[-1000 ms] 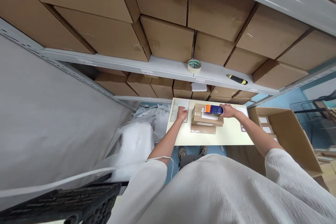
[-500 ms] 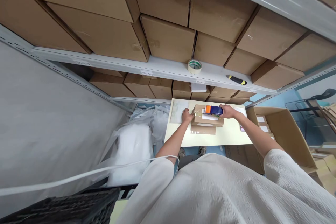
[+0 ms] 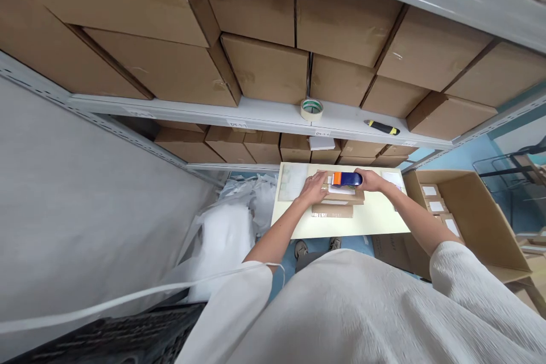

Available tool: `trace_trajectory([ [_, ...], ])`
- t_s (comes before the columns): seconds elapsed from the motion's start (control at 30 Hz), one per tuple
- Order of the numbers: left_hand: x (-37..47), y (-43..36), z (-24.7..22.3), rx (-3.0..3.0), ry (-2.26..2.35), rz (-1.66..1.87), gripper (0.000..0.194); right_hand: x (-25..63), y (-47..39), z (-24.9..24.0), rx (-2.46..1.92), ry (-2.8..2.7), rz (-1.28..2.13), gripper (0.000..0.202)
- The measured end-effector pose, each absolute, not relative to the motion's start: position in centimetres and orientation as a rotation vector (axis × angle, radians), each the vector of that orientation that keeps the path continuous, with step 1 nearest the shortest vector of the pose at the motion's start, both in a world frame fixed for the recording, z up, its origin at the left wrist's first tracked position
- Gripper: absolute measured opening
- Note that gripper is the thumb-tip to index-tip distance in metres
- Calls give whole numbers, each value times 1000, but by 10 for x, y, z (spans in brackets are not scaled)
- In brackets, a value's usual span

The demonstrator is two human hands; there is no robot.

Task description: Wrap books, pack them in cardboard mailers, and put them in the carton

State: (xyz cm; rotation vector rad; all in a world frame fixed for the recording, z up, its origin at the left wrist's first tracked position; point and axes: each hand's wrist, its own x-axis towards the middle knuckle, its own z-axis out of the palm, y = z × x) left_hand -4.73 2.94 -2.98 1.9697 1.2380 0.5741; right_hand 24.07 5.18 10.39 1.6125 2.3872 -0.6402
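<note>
A small cardboard box [image 3: 343, 198] with a white label sits on the cream table. My right hand [image 3: 368, 180] grips a blue and orange tape dispenser [image 3: 350, 179], which rests over the top of the box. My left hand [image 3: 314, 186] lies across the box's left end, fingers stretched out, close to the dispenser's orange front. Part of the box top is hidden by the hand and the dispenser. A flat brown cardboard piece [image 3: 333, 211] with shiny tape on it lies just in front of the box.
Shelves of cardboard boxes [image 3: 264, 68] rise behind the table [image 3: 379, 217]. On the shelf are a tape roll [image 3: 311, 109] and a yellow-black cutter [image 3: 384, 127]. An open carton [image 3: 482, 222] with labelled boxes stands right; white wrapping [image 3: 226, 227] is piled left. A white cord [image 3: 140, 296] crosses lower left.
My left hand has moved from the box's left side up onto its top, its fingers now stretched toward the dispenser. My right hand keeps the dispenser at nearly the same spot.
</note>
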Motion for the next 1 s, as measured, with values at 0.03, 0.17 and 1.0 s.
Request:
trace_trajectory([
  [0.03, -47, 28, -30, 1993, 1249, 521, 94, 240, 52, 108, 1575, 2381, -614, 39],
  [0.17, -49, 25, -31, 1983, 1312, 424, 93, 242, 54, 120, 1453, 2336, -555, 36],
  [1.0, -47, 34, -17, 2068, 1434, 96, 93, 426, 50, 56, 1536, 2235, -595, 37],
])
